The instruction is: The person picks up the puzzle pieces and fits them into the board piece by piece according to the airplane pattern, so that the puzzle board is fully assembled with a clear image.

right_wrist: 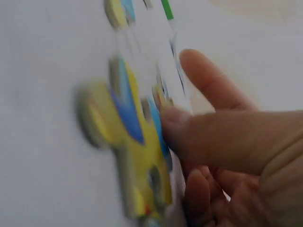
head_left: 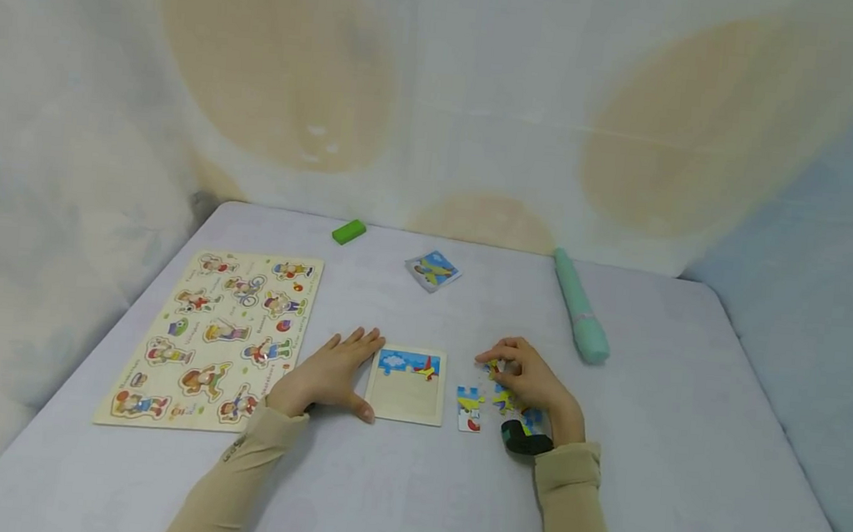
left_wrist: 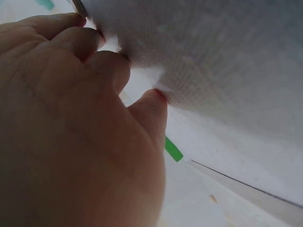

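While the left hand (head_left: 331, 373) spreads beside a square pale-wooden tray (head_left: 408, 402), the right hand (head_left: 533, 381) pinching a small yellow-marked jigsaw piece (head_left: 494, 368), flat knobbed multicoloured pieces (head_left: 471, 404) lying nearby, tabletop (head_left: 393, 497) draped in pale cloth.

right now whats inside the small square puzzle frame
Blue pieces with a cloud and a red shape line the top of the puzzle frame; below, its base is bare. The base under them is covered.

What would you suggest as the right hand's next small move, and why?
I would probably carry the puzzle piece that the right hand seems to pinch over to the small tray: its top is filled, the area below is bare, and the left hand lies at its edge.
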